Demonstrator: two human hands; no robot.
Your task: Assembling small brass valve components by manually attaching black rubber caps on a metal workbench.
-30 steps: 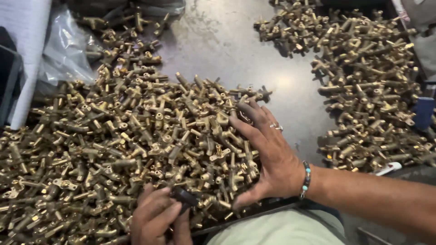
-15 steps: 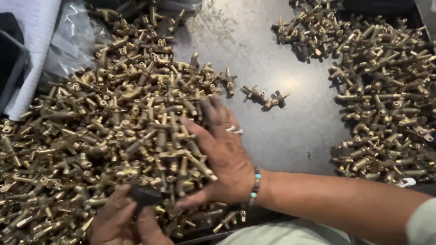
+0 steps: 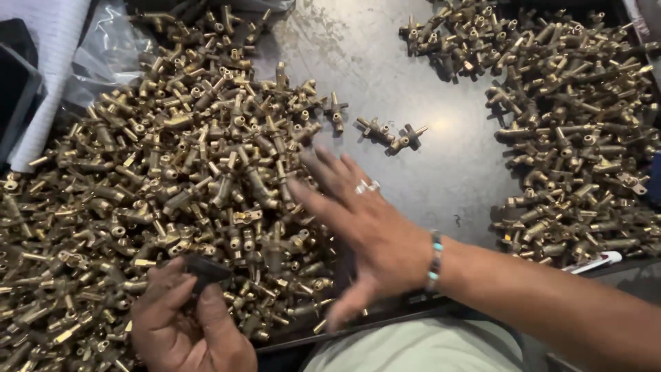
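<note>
Brass fittings (image 3: 179,186) lie heaped on the dark worktop (image 3: 441,172); the right hand (image 3: 365,234) hovers over them, fingers spread wide, while the left hand (image 3: 182,324) pinches a small black piece (image 3: 204,269).

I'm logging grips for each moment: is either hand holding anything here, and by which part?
The left hand pinches a small dark flat piece by its near end. The right hand holds nothing, spread over the brass fittings.

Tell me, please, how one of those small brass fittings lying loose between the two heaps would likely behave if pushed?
The loose brass fittings look like solid metal, so probably stiff and heavy for their size. Their side stubs would likely stop rolling; they should slide on the smooth grey table. In the large heap the stubs probably snag.
</note>
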